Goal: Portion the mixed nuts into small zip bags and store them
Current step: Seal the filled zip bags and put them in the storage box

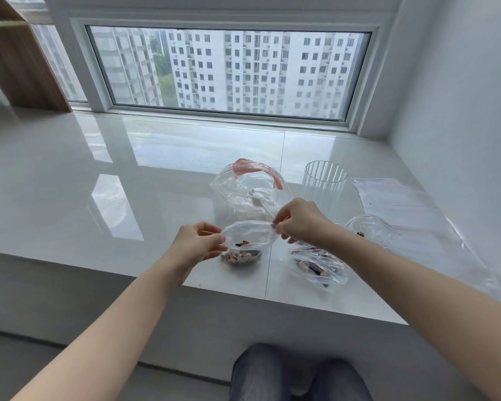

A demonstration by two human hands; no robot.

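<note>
A small clear zip bag (248, 237) with mixed nuts (241, 256) at its bottom stands on the white sill near the front edge. My left hand (198, 241) pinches its left top corner, and my right hand (298, 219) pinches its right top corner; the mouth gapes between them. Behind it lies a large clear bag with a red zip strip (250, 186), nearly empty, with a few bits inside. Two more small bags with nuts lie to the right: one flat near the edge (320, 266), another (370, 230) partly hidden behind my right forearm.
A ribbed clear glass (324, 183) stands behind my right hand. Flat empty zip bags (411, 215) lie at the right by the wall. The glossy white sill (99, 183) stretches left to a window; its front edge drops toward my knees (298, 374).
</note>
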